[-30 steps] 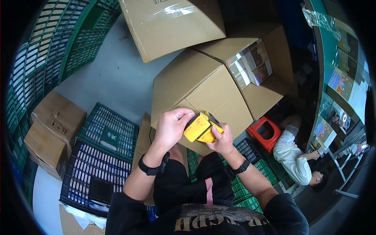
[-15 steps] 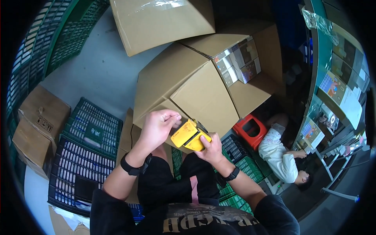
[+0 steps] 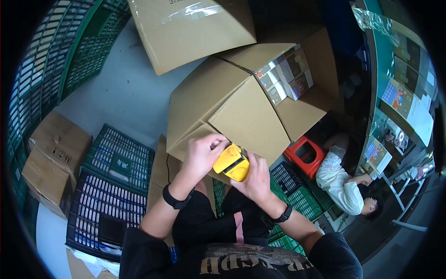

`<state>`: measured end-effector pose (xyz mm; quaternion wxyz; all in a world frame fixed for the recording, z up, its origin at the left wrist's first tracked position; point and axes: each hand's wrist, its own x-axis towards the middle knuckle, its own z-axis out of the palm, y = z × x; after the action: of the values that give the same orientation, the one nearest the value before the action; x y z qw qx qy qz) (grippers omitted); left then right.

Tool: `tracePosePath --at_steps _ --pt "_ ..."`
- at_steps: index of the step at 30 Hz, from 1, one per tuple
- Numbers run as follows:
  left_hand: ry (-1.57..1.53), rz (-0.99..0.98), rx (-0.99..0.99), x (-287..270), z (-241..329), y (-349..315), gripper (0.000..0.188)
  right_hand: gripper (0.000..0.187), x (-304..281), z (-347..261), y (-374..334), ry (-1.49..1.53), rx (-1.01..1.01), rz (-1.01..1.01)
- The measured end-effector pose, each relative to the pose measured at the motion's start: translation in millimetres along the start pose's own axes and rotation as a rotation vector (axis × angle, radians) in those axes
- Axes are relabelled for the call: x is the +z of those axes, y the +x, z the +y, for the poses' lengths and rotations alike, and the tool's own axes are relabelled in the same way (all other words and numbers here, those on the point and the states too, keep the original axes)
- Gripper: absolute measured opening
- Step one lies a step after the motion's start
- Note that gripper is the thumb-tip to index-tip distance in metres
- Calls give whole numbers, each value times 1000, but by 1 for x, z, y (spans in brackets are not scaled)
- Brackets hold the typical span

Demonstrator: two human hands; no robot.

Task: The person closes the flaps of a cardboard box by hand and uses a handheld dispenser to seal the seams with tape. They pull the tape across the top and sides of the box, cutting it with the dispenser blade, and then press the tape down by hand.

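Note:
My right hand (image 3: pixel 256 180) is wrapped round a small boxy yellow object with a black band across it (image 3: pixel 231 163); its exact kind cannot be made out. My left hand (image 3: pixel 203 156) is closed in a pinch beside the object's far left corner. What the left fingertips hold, if anything, is too small to see. Both hands are above my lap, in front of a large cardboard carton (image 3: pixel 251 111). The carton's open side, at the far right, shows several small printed boxes (image 3: pixel 285 79) inside.
Another carton (image 3: pixel 195 32) lies at the back. Green and black plastic crates (image 3: pixel 121 160) and a brown box (image 3: pixel 49 162) are at the left. A red stool (image 3: pixel 304 156) stands at the right, by a person in white (image 3: pixel 341 186) at a table with printed boxes (image 3: pixel 377 156).
My view has shifted slightly, so the surroundings sit a little lower and farther right. The yellow object has turned a little, and my right fingers wrap farther round it.

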<state>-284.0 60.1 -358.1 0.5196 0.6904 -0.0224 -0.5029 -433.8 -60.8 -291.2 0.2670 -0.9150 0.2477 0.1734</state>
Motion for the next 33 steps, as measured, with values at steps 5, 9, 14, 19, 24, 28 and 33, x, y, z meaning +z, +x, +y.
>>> tracePosePath --at_steps 5,9,14,19,24,28,33 --pt "101 78 110 2 3 -2 8 89 0 7 -4 -44 32 -98" --pt "-29 63 97 1 -3 -9 8 90 -7 20 -3 -19 -37 -133" --pt "-241 18 -14 -2 5 -13 8 89 -17 26 -12 -9 -111 -94" --pt "-306 -21 -68 -4 -1 -6 10 91 -13 33 -11 -13 -134 -99" --pt "-353 -35 -126 -4 -15 16 10 96 -11 34 -9 -63 -85 -167" --pt "-338 -49 -41 -1 -33 28 10 95 -17 30 -7 -72 -52 -199" --pt "-359 -87 -106 -1 -39 33 9 93 -32 16 9 -121 17 -308"
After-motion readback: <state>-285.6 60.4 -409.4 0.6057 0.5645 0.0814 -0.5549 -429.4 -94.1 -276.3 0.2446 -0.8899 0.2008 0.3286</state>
